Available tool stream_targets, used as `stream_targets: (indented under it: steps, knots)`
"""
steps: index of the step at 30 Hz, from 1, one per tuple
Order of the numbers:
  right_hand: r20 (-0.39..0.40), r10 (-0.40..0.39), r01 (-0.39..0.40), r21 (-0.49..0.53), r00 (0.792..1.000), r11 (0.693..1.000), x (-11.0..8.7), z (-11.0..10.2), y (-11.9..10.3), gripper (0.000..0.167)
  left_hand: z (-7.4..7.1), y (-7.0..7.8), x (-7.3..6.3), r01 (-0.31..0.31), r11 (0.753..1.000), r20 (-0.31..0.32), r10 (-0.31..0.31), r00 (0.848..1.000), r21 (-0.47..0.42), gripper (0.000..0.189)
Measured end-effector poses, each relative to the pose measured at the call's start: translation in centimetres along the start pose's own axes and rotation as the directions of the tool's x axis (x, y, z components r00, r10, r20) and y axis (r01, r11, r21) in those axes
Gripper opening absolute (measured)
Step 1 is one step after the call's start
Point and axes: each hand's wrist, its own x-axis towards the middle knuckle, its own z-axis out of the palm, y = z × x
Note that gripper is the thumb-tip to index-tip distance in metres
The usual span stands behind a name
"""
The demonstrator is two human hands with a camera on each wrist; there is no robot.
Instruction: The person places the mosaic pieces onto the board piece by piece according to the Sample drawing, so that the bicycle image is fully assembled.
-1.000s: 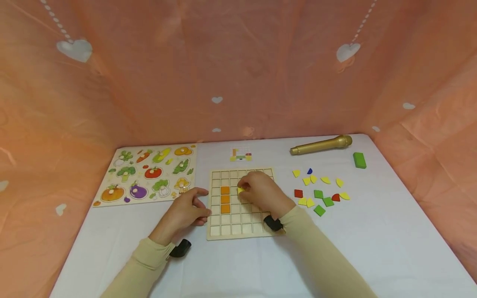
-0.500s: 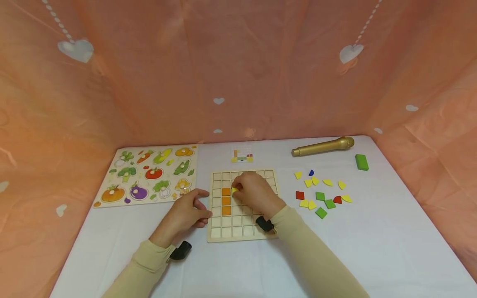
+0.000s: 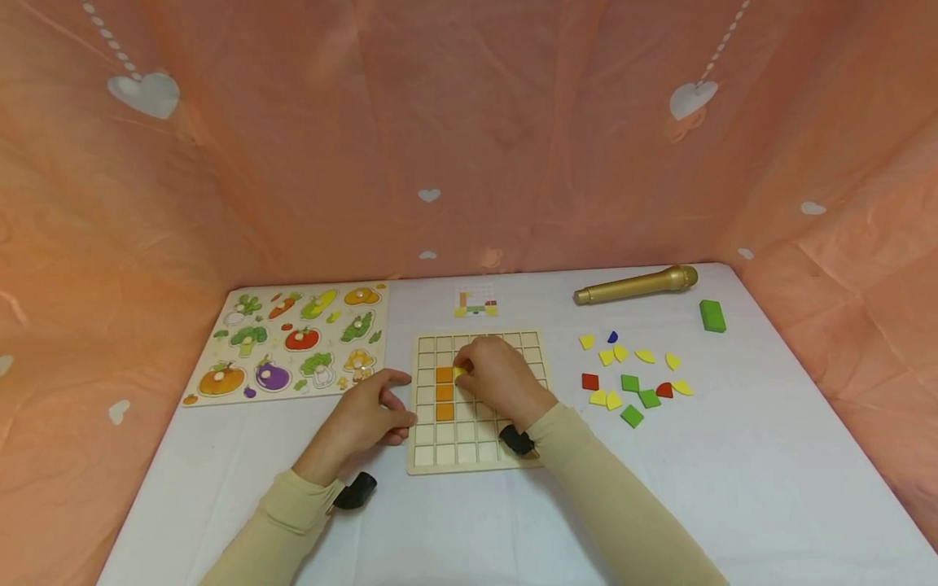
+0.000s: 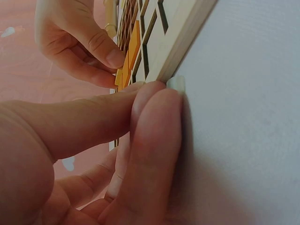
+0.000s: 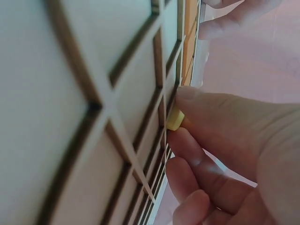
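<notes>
In the head view my right hand [image 3: 498, 378] is over the wooden grid board [image 3: 425, 465]. Its thumb and fingertips pinch a small yellow tile [image 5: 175, 120] close against the grid. Most of that tile's outline is hidden by the fingers. Three orange square tiles [image 3: 444, 393] fill a column of cells just left of it. My left hand [image 3: 366, 415] lies beside the board's left side, thumb and index finger apart, their tips touching the edge. The left wrist view shows the left thumb [image 4: 157, 126] right at the board's side.
Loose tiles lie right of the board: yellow pieces [image 3: 645, 356], green squares [image 3: 630, 382], a red square [image 3: 589, 382] and a blue piece [image 3: 612, 336]. Behind stand a pattern card [image 3: 476, 299], a gold microphone [image 3: 637, 286] and a green block [image 3: 712, 316]. A vegetable puzzle [image 3: 293, 391] lies left.
My right hand has moved left across the board with the yellow tile, to beside the top orange square. The left hand has stayed at the board's edge.
</notes>
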Motion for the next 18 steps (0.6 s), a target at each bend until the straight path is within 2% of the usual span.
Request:
stream_targets:
  steps: [18]
  knots:
    - [0.003,0.001,-0.001,-0.065,1.000,0.998,0.09,0.10,-0.13,0.015,0.00,-0.09,0.09,-0.004,1.000,0.003,0.004,1.000,0.005,0.062]
